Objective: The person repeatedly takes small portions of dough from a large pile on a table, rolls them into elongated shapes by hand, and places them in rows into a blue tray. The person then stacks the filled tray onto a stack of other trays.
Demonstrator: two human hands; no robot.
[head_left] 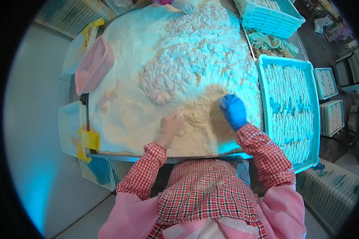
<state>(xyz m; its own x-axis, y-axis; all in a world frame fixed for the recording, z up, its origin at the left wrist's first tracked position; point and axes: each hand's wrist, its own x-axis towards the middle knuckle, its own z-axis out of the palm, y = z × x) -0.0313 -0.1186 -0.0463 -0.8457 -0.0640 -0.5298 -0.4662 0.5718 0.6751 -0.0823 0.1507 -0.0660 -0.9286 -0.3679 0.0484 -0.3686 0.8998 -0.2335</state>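
My bare left hand is low over the pale powdery coating on the table, its dusted fingers curled together. Whatever they hold, if anything, is hidden. To its right, my right hand in a blue glove is closed above a browner patch of the coating; its contents cannot be made out. A few coated strips lie between the two hands. Beyond them spreads a large heap of pale, wet-looking strips, partly dusted. Beside my right arm, a light-blue tray holds rows of coated strips.
A pink perforated basket stands at the table's left edge, with a white bin and a yellow scoop-like thing nearer. Stacked blue trays and a crumpled cloth are far right. More filled trays stand beyond.
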